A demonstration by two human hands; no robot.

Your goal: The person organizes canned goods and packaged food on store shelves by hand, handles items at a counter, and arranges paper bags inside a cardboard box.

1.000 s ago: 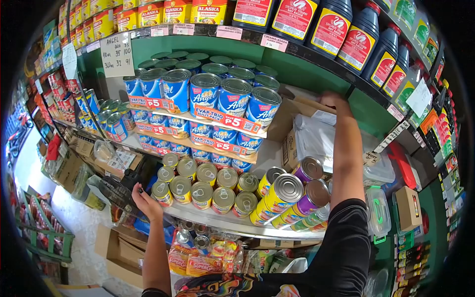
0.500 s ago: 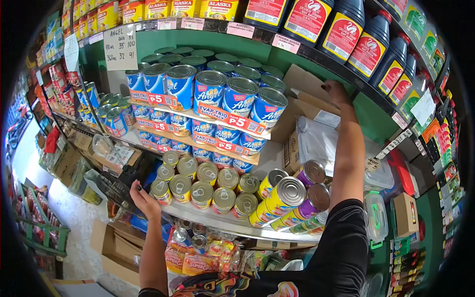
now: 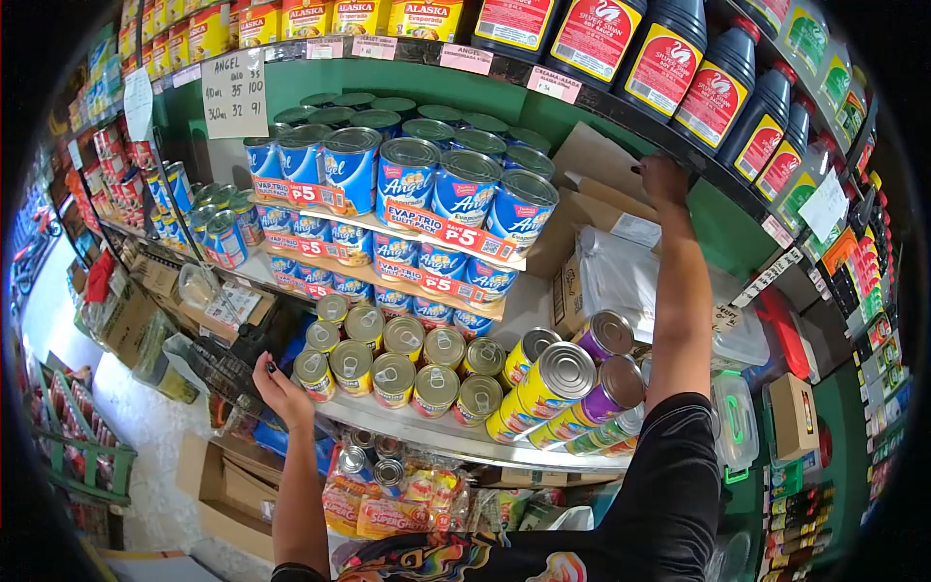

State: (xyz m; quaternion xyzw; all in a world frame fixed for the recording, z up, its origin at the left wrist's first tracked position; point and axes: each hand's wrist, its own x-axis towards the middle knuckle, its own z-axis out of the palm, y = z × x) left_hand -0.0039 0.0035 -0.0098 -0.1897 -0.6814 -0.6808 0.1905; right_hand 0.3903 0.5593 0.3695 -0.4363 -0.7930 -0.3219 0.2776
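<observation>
My left hand (image 3: 281, 393) is at the left end of the lower shelf, fingers apart and pointing up, beside the small yellow pull-tab cans (image 3: 313, 371). It holds nothing that I can see. At the back right, my right hand (image 3: 665, 182) reaches under the upper shelf near a raised cardboard flap (image 3: 593, 160). Its fingers look curled; what they grip, if anything, is hidden. Below that arm are an opened cardboard box (image 3: 570, 291) and clear plastic wrap (image 3: 621, 276). Shrink-wrapped blue Angel evaporated milk cans (image 3: 405, 184) stand stacked between my hands.
Larger yellow cans (image 3: 555, 380) and purple cans (image 3: 613, 386) line the shelf front. Overhead, the upper shelf edge (image 3: 601, 102) carries dark soy sauce jugs (image 3: 664, 63). Plastic containers (image 3: 737, 417) stand at the right. An open carton (image 3: 228, 495) lies on the floor.
The view has shifted slightly, so the shelf goods appear a little further left. Both hands stay in nearly the same places.
</observation>
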